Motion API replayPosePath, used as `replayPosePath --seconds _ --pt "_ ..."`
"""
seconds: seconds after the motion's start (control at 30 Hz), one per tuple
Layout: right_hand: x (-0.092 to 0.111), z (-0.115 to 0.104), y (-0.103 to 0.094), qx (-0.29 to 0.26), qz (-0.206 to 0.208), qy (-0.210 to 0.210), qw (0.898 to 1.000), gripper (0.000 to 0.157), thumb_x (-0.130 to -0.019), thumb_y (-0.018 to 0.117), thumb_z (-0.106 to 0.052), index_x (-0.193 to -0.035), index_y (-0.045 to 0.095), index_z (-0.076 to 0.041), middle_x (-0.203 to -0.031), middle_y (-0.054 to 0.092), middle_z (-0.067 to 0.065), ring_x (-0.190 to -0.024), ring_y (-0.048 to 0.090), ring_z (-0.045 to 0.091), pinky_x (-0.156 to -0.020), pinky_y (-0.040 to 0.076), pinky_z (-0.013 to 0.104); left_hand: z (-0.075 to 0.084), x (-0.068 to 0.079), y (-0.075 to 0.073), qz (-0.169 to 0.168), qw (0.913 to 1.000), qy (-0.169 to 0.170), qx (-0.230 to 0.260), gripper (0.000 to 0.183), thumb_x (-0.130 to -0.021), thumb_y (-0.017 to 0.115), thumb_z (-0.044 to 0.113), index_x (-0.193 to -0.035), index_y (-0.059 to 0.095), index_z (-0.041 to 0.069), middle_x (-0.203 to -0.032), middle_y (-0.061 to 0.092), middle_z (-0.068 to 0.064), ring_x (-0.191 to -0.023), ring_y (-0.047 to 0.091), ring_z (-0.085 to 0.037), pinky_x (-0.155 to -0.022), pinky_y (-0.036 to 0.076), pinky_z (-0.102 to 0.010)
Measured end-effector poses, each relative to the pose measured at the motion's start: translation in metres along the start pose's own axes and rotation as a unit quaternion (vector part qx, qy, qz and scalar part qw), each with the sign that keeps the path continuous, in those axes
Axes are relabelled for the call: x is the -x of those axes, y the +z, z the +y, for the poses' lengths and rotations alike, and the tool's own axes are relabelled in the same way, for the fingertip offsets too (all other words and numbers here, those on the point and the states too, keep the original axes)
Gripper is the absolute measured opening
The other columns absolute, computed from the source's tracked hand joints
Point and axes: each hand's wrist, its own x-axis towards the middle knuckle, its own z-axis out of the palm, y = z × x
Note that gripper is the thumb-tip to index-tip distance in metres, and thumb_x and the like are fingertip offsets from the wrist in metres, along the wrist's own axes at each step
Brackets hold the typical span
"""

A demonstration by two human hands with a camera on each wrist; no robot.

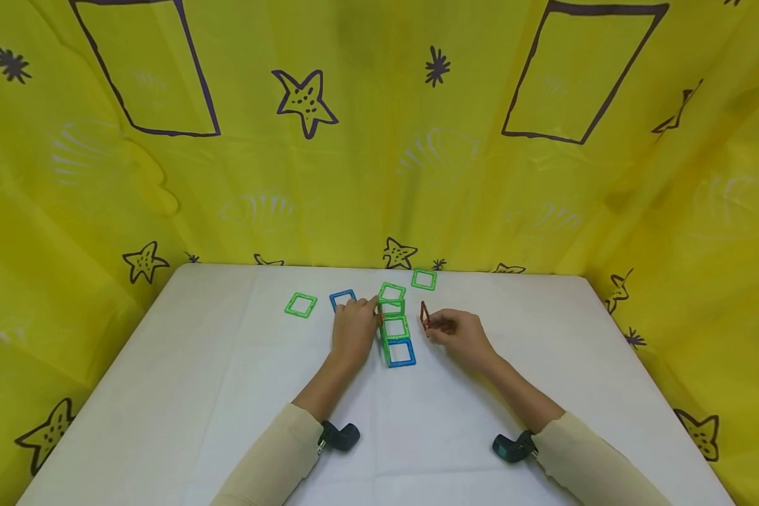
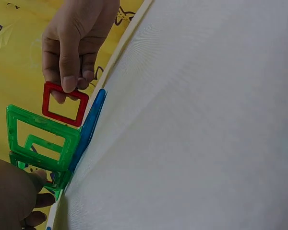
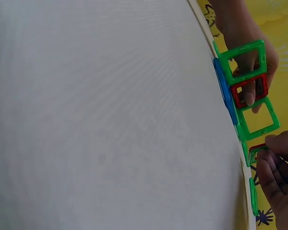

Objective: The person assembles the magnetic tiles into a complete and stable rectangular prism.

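My right hand (image 1: 462,336) pinches a red square magnetic tile (image 2: 62,118) by one edge, held up just right of a small tile structure. On the structure's left side, my left hand (image 1: 354,327) pinches another red square tile (image 3: 249,80), which stands upright between green upright tiles (image 3: 273,128). Flat along the structure's base lie a blue square tile (image 1: 402,364) at the near end and green square tiles (image 1: 397,336) beyond it. One green tile stands across the row near its far end. The left fingertips are partly hidden in the head view.
A loose green tile (image 1: 300,314) lies to the left, and a blue tile (image 1: 341,292) lies partly behind the left hand. Another green tile (image 1: 424,287) lies by the far edge of the white table (image 1: 164,393). Yellow patterned cloth (image 1: 367,176) hangs around the table.
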Motion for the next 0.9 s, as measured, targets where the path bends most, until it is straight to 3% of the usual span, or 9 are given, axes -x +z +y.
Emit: replayPosePath --seconds 0.27,0.5,0.73,0.9 --pt "-0.002 -0.007 0.010 -0.010 -0.001 -0.013 1.000 0.013 -0.093 0.079 -0.001 -0.106 0.077 -0.001 -0.098 0.075 0.006 -0.082 0.068 0.019 -0.069 0.057 0.027 0.001 0.000 0.001 -0.014 0.9998 -0.012 0.007 0.039 -0.100 0.076 0.026 -0.135 0.072 0.008 -0.107 0.078 -0.006 -0.083 0.067 -0.021 -0.064 0.047 -0.031" --pt "-0.004 -0.012 0.016 -0.011 0.001 -0.028 1.000 0.012 -0.092 0.079 0.000 -0.104 0.077 -0.001 -0.097 0.076 0.007 -0.082 0.070 0.019 -0.069 0.058 0.028 0.002 0.000 -0.002 -0.021 0.9989 -0.024 0.032 0.037 -0.101 0.075 0.022 -0.134 0.072 0.007 -0.109 0.078 -0.007 -0.084 0.067 -0.021 -0.066 0.048 -0.031" --pt "-0.006 -0.014 0.021 -0.009 0.007 -0.048 0.999 0.012 -0.091 0.079 0.002 -0.102 0.077 0.000 -0.097 0.077 0.008 -0.081 0.071 0.018 -0.070 0.058 0.028 0.000 0.001 0.000 -0.009 0.9975 -0.030 0.063 0.032 -0.099 0.076 0.021 -0.127 0.076 0.005 -0.106 0.078 -0.008 -0.091 0.071 -0.024 -0.074 0.056 -0.035" --pt "-0.006 -0.017 0.024 -0.007 0.008 -0.048 0.999 0.012 -0.091 0.079 0.003 -0.102 0.077 0.001 -0.096 0.077 0.008 -0.081 0.070 0.018 -0.071 0.058 0.028 -0.002 0.002 0.005 -0.005 0.9903 -0.050 0.130 0.024 -0.099 0.077 0.018 -0.117 0.078 0.003 -0.095 0.076 -0.008 -0.085 0.070 -0.022 -0.074 0.057 -0.034"
